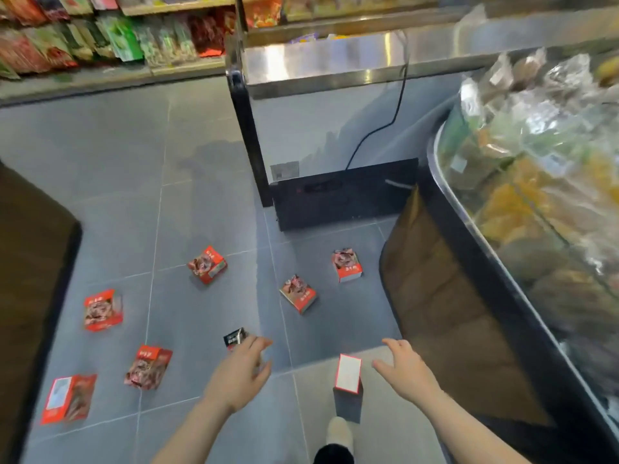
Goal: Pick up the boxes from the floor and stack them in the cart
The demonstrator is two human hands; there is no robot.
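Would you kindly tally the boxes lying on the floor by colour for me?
Red boxes: 6
Dark boxes: 2
Total: 8

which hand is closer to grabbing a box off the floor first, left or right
Probably the left hand: its fingers reach out over the small black box, nearly touching it. The right hand is open beside the upright white-topped box, with a visible gap between them.
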